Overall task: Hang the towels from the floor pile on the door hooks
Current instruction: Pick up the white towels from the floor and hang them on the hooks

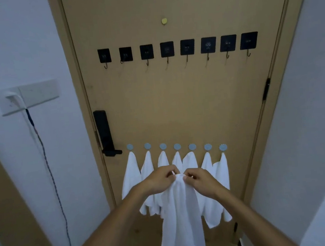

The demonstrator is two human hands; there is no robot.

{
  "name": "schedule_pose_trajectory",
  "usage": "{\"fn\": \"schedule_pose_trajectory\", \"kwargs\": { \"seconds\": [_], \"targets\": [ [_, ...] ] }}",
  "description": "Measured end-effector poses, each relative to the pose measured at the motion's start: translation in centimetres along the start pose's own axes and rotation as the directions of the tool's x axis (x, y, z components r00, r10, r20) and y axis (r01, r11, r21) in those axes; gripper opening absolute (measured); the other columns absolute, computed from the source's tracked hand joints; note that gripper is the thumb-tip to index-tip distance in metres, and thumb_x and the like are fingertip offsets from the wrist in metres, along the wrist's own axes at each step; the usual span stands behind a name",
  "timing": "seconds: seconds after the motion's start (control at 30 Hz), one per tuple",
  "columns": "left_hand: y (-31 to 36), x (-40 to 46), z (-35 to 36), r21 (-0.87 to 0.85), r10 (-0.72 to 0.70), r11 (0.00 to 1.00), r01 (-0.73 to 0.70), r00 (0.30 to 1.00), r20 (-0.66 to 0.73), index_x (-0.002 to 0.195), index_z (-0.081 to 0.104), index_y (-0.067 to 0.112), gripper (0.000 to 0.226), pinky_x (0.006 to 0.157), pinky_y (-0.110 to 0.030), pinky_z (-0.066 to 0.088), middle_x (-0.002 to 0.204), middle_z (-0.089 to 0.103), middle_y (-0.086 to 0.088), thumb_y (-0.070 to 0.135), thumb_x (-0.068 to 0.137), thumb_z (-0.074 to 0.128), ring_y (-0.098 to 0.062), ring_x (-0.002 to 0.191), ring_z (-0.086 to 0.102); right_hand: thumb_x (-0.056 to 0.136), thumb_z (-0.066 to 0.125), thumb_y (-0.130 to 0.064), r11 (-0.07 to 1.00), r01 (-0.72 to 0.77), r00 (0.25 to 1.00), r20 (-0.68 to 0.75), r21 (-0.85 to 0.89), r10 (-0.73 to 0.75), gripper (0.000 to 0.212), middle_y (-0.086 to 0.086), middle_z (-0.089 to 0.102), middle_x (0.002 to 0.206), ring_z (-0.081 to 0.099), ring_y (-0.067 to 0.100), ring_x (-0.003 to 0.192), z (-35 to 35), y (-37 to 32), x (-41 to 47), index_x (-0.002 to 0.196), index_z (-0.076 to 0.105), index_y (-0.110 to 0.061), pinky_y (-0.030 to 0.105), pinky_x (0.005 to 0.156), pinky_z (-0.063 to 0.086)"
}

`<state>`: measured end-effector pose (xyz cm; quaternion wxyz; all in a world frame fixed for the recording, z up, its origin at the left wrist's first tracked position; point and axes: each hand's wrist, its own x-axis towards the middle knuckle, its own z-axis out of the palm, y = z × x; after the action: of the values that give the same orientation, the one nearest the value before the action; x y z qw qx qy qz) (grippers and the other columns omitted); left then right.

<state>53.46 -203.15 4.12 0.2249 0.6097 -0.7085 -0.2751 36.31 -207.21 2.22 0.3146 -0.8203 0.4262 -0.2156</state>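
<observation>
Grip, left: my left hand [161, 179] pinches the top edge of the limp white cloth towel [181, 218], fingertips curled round a small white hanging loop at its upper corner.
Grip, right: my right hand [200, 179] pinches the same bunched top edge just beside the left, thumb and fingers closed on the fabric.
Towel relative to grip: the gathered peak sits between the two pinches; the rest hangs straight down below my hands, in front of the door.
Behind the grip: seven white towels [132, 177] already hang from the lower row of round grey-blue hooks [177, 146], all of them taken.
Free hooks: the upper row of square black adhesive hooks [167, 50] on the tan wooden door [175, 101] is bare and well above my hands.
Step in hand, as I judge it: open the loop with the left pinch while the right steadies the fabric.
Doing it well: I raise the towel with the loop held taut and open, then slip it over a metal hook tip before letting go.
</observation>
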Motion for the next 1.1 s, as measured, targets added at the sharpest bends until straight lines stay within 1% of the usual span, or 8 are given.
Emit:
{"fn": "schedule_pose_trajectory", "kwargs": {
  "seconds": [0.17,0.3,0.5,0.6,0.77,0.9,1.0,1.1],
  "targets": [
    [-1.6,2.3,-3.1,0.034,0.0,0.999,0.004,0.993,-0.121,0.088,0.055,0.016,0.017,0.074,-0.024,0.037,0.086,0.051,0.002,0.017,0.097,0.042,-0.012,0.083,0.046,0.096,0.048,-0.019,0.998,0.065,0.998,-0.014,-0.014,-0.066,0.036,-0.013,0.046,0.062,0.041,0.002,0.059,-0.6,-1.7,5.8,0.061,0.043,-0.026,0.015,0.055,0.03],
    [-3.1,4.9,-6.8,-0.038,-0.076,0.997,0.069,0.975,-0.21,0.07,0.043,0.023,0.029,0.065,-0.017,0.033,0.074,0.046,0.009,0.011,0.095,0.034,-0.007,0.074,0.042,0.092,0.052,-0.021,0.991,0.118,0.993,-0.021,-0.068,-0.12,0.027,-0.007,0.052,0.065,0.045,0.005,0.06,-1.4,-3.5,10.8,0.065,0.05,-0.021,0.014,0.054,0.032],
    [-6.3,9.5,-14.2,0.042,-0.042,0.998,0.056,0.959,-0.28,0.076,0.04,0.019,0.024,0.061,-0.022,0.032,0.081,0.046,0.005,0.013,0.097,0.03,-0.013,0.076,0.04,0.091,0.052,-0.015,0.99,0.122,0.992,0.005,-0.07,-0.122,0.033,-0.006,0.037,0.059,0.032,0.005,0.054,-2.5,-6.7,18.6,0.06,0.039,-0.015,0.016,0.048,0.025],
    [-8.6,11.8,-18.4,0.072,0.019,0.997,0.003,0.953,-0.303,0.081,0.043,0.014,0.021,0.056,-0.014,0.031,0.077,0.045,0.005,0.011,0.097,0.031,-0.008,0.068,0.039,0.092,0.05,-0.009,0.979,0.183,0.979,-0.07,-0.092,-0.19,0.04,-0.006,0.036,0.06,0.03,0.004,0.055,-2.4,-9.3,23.0,0.057,0.033,-0.019,0.017,0.05,0.03],
    [-12.6,15.4,-26.6,0.077,0.109,0.993,-0.09,0.947,-0.303,0.084,0.05,0.015,0.019,0.067,-0.024,0.036,0.085,0.053,0.002,0.014,0.097,0.036,-0.013,0.078,0.046,0.09,0.052,-0.006,0.962,0.231,0.942,-0.212,-0.146,-0.258,0.033,-0.002,0.043,0.063,0.037,0.015,0.065,-1.6,-13.9,31.2,0.061,0.039,-0.016,0.014,0.054,0.032],
    [-15.4,17.6,-33.7,0.078,0.194,0.981,-0.177,0.912,-0.362,0.09,0.05,0.016,0.014,0.056,-0.008,0.034,0.077,0.049,0.007,0.008,0.093,0.04,-0.007,0.069,0.043,0.086,0.054,-0.003,0.952,0.282,0.905,-0.296,-0.117,-0.305,0.021,-0.001,0.049,0.067,0.042,0.013,0.064,-0.8,-17.8,37.8,0.072,0.048,-0.016,0.012,0.054,0.033],
    [-17.1,19.7,-38.2,0.07,0.213,0.977,-0.202,0.878,-0.428,0.08,0.046,0.021,0.024,0.059,-0.013,0.034,0.075,0.048,0.007,0.003,0.093,0.037,-0.007,0.068,0.042,0.091,0.05,-0.009,0.948,0.316,0.882,-0.359,-0.03,-0.305,0.012,-0.005,0.05,0.071,0.041,0.006,0.062,-0.2,-20.0,42.3,0.083,0.047,-0.017,0.014,0.056,0.035],
    [-18.1,21.7,-41.6,0.11,0.253,0.967,-0.229,0.828,-0.501,0.069,0.044,0.023,0.035,0.061,-0.017,0.032,0.075,0.049,0.007,-0.004,0.089,0.034,-0.012,0.074,0.044,0.095,0.045,-0.013,0.94,0.323,0.86,-0.382,-0.105,-0.338,0.005,-0.003,0.052,0.077,0.045,0.011,0.068,-0.1,-22.2,46.3,0.091,0.048,-0.013,0.025,0.061,0.037]
  ]
}}
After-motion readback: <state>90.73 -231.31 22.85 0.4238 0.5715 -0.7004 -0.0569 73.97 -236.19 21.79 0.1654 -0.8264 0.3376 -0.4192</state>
